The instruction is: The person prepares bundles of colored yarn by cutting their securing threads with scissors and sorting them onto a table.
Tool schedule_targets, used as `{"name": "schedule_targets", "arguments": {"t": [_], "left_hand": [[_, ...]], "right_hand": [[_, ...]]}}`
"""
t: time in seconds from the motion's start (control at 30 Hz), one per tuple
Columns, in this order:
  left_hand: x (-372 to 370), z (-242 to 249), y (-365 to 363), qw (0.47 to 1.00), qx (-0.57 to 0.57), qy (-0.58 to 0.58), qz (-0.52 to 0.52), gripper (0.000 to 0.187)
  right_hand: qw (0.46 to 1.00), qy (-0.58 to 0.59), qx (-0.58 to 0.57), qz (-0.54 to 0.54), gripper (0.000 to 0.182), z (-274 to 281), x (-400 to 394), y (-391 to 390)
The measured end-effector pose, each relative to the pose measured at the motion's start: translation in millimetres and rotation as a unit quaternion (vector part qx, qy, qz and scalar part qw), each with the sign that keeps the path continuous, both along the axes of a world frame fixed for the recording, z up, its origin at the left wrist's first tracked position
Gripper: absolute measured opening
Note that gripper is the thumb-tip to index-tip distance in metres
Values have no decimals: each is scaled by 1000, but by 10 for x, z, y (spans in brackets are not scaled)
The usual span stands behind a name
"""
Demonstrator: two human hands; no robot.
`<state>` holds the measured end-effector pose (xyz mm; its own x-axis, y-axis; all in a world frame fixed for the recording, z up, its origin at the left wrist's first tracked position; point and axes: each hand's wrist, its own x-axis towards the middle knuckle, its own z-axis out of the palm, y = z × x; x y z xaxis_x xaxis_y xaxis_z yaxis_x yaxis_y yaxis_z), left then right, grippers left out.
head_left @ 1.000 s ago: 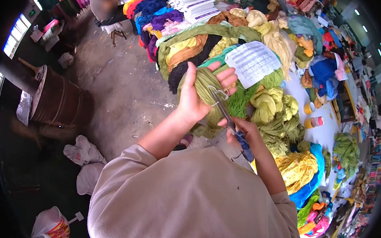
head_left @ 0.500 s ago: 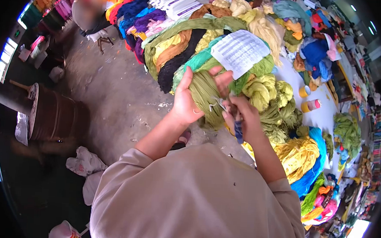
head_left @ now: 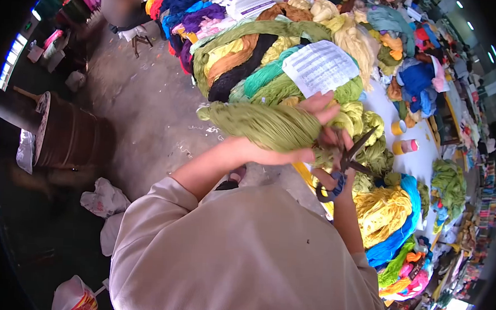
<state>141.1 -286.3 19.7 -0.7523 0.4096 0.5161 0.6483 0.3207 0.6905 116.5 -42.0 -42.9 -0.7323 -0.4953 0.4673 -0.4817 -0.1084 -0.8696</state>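
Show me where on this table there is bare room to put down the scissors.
A bare white strip of table lies around the two tape rolls, between the olive skeins and the right-hand green pile. Everywhere else, yarn covers the top.

A skein of yarn (head_left: 261,125) lies crosswise over the left hand (head_left: 293,152), out past the near edge of the table (head_left: 421,164), with the right hand (head_left: 333,142) and its scissors (head_left: 343,165) just right of it. Behind the hands a printed sheet (head_left: 320,66) rests on the heaped yarn bundles (head_left: 253,54), and two tape rolls (head_left: 403,138) stand on the tabletop to the right. On the floor to the left stands a drum (head_left: 69,137), with bags (head_left: 108,204) in front of it.
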Motion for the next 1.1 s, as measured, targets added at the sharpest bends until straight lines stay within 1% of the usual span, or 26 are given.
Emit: {"name": "schedule_targets", "arguments": {"t": [0.07,0.13,0.17,0.2,0.23,0.27,0.3,0.33,0.37,0.4,0.43,0.47,0.53,0.57,0.6,0.63,0.67,0.7,0.73,0.77,0.83,0.87,0.9,0.93,1.07,1.1], "left_hand": [[-20,168,68,980,-151,115,63,95],[-59,188,-5,973,-150,156,84,97],[-11,326,-88,961,-199,167,95,88],[0,301,-198,934,-261,203,137,81],[-9,218,-319,899,-322,236,179,74],[-75,29,-454,880,-327,259,225,48],[-72,-101,-604,869,-338,252,258,45],[-25,-168,-745,857,-349,245,288,44],[39,-144,-854,915,-256,182,253,41],[83,-208,-996,900,-285,177,278,45],[116,-313,-1134,884,-312,171,302,49],[128,-377,-1233,843,-357,216,338,52],[288,-335,-1337,858,-325,184,353,76],[391,-281,-1419,938,-149,85,300,110],[388,-254,-1345,975,60,18,212,122],[382,-237,-1246,956,265,-53,112,134],[372,-403,-1165,927,357,-109,34,135],[333,-365,-880,870,475,-129,-7,133],[273,-297,-573,797,583,-147,-50,133],[238,-250,-432,740,640,-173,-112,117],[189,-56,-204,612,739,-224,-173,99],[139,-43,-140,560,770,-237,-192,86],[117,-54,-83,546,775,-255,-189,84],[99,-83,-39,534,779,-272,-185,83],[104,-137,-49,570,739,-300,-199,86],[117,-132,-68,572,734,-306,-198,86]], "right_hand": [[996,35,-73,45,118,211,-9,-391],[998,-48,29,32,116,156,80,-452],[997,-53,0,61,114,157,26,-481],[995,-104,1,5,112,103,-4,-508],[977,-203,-57,39,94,177,-51,-408],[957,-194,-181,118,68,329,-103,-369],[950,-199,-230,64,46,508,-27,-430],[932,-257,-255,22,40,519,-156,-301],[933,-233,-270,45,42,325,-357,-69],[940,-210,-268,-4,41,454,-295,-50],[922,-264,-273,-80,41,447,-359,52],[900,-295,-321,-14,42,320,-507,241],[843,-346,-377,164,46,4,-811,646],[942,-211,-261,14,51,64,-639,548],[980,-63,-128,-137,56,161,-447,444],[975,-127,-124,-131,77,181,-385,485],[972,-184,-106,-105,81,33,-398,534],[964,-239,-87,-78,85,-109,-424,570],[998,-55,3,5,89,-47,-387,469],[994,-18,105,-13,89,68,-330,397],[987,106,100,-70,72,215,-269,71],[996,-6,33,-84,64,198,-200,-61],[997,-37,-20,-70,55,193,-167,-182],[997,29,-49,-44,49,255,-163,-320],[963,240,117,-38,43,600,-218,-553],[964,237,113,-44,43,575,-184,-579]]}}
